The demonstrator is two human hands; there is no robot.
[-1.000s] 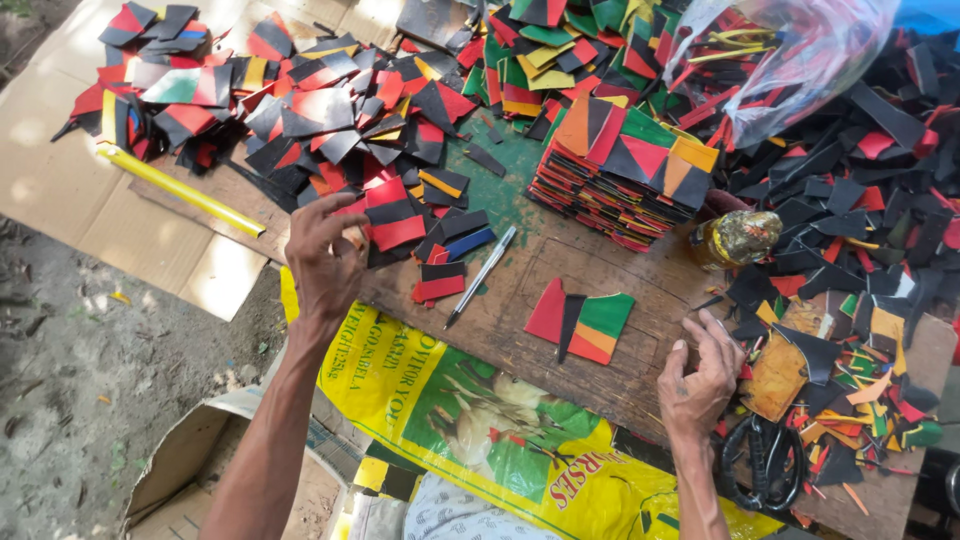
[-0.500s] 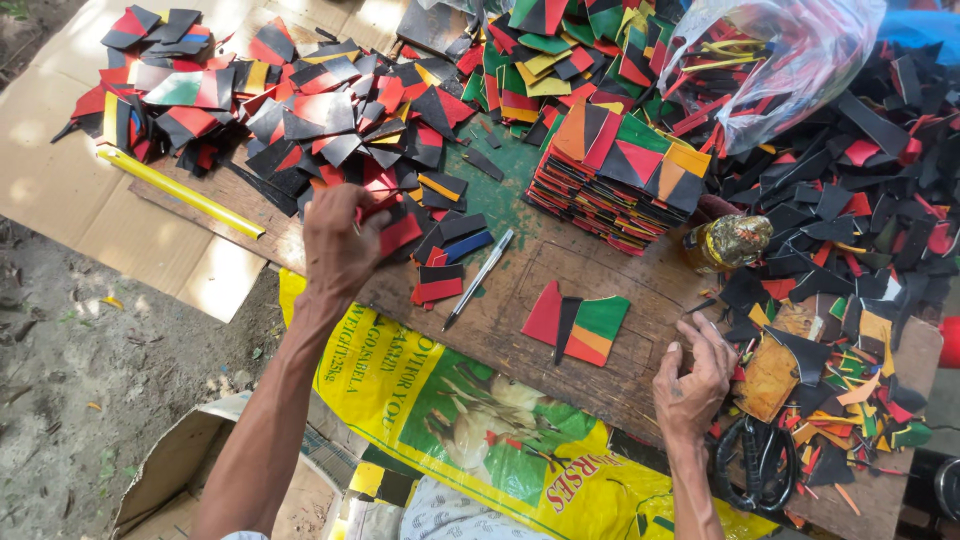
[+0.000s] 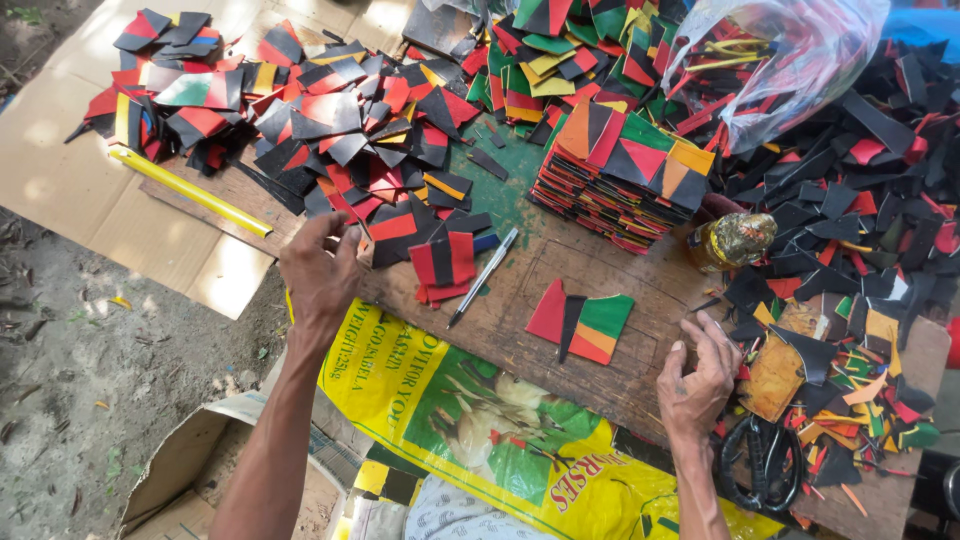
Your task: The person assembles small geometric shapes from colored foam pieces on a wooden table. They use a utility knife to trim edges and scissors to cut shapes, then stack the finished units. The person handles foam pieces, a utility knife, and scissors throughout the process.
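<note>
Resting at the near edge of the worn wooden bench (image 3: 600, 290), left hand (image 3: 320, 270) with fingers curled loosely down onto the heap of black-and-red cut pieces (image 3: 330, 150), touching the nearest ones, gripping nothing clearly. Sitting just beside that hand, small stack of red-and-black pieces (image 3: 443, 265), and beyond it a slim silver-and-black pen (image 3: 484, 276) lying slantwise. Lying alone mid-bench, between both hands, joined patch of red, black, green and orange wedges (image 3: 583, 322). Hovering at the bench's right part, right hand (image 3: 697, 380) with fingers bent inward and narrow, empty as far as can be told, near black-handled scissors (image 3: 765, 462). Hanging below the bench edge, yellow woven sack with a green printed panel and red lettering (image 3: 470, 430). Stacked farther back, tall pile of finished multicoloured patches (image 3: 620, 175); at far right, clear plastic bag of coloured strips (image 3: 790, 55). Lying at far left on flattened brown cardboard (image 3: 60, 170), long yellow ruler (image 3: 190, 190).
</note>
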